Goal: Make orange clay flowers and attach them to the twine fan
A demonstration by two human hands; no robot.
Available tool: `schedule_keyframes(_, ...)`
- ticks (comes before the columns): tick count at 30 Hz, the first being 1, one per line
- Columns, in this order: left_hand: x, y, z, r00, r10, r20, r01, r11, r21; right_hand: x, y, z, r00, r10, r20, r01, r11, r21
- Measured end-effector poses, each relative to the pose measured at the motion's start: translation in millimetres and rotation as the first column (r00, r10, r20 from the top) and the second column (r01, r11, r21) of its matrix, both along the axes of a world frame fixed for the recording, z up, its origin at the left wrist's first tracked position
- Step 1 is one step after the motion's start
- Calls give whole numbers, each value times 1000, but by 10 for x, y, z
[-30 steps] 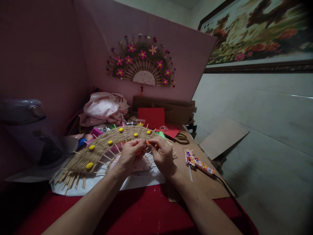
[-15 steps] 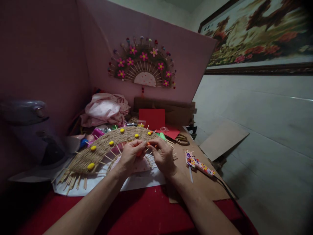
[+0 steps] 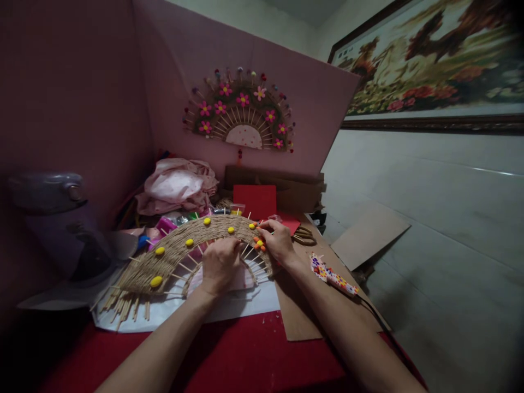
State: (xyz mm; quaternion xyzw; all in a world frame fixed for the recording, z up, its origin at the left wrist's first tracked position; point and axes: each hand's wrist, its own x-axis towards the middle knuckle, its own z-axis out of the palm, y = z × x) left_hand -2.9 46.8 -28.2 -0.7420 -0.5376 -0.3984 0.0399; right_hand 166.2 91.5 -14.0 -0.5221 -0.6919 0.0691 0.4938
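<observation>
1. Both hands are splitting apart now: left hand is pressing flat, holding nothing, on the woven fan.
2. Right hand is pinching the orange flower onto the weave at 2 o'clock.
3. Five yellow dots are waiting flowerless, unlike the finished fan at 12.

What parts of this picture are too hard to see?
- Head view: the left hand covers the middle of the woven fan, so whether it holds anything cannot be told.
- The right hand hides its fingertips by the orange flower; the grip is unclear.
- The cluttered pile behind is too dim to sort.
- The painting is cut off by the frame edge.
</observation>
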Motion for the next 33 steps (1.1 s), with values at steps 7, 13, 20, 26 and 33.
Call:
schedule_keyframes(7, 0, 21, -40, 998, 41, -53, -41, 999, 2, -63, 30, -43, 978, -158, 135, 150, 987, 64)
schedule_keyframes(13, 6, 1, -37, 998, 46, -51, -46, 999, -1, -81, 32, -60, 966, -195, 172, 186, 980, 69)
schedule_keyframes(20, 4, 5, -51, 998, 38, -43, -38, 999, 10, -90, 22, -56, 965, -197, 172, 190, 980, 57)
schedule_keyframes(26, 2, -3, -63, 999, 22, -43, -21, 1000, 21, -104, 23, -59, 966, -200, 163, 195, 980, 47)
schedule_keyframes(33, 3, 1, -75, 999, 18, -43, -17, 1000, 12, -147, 78, -66, 965, -198, 172, 194, 980, 40)
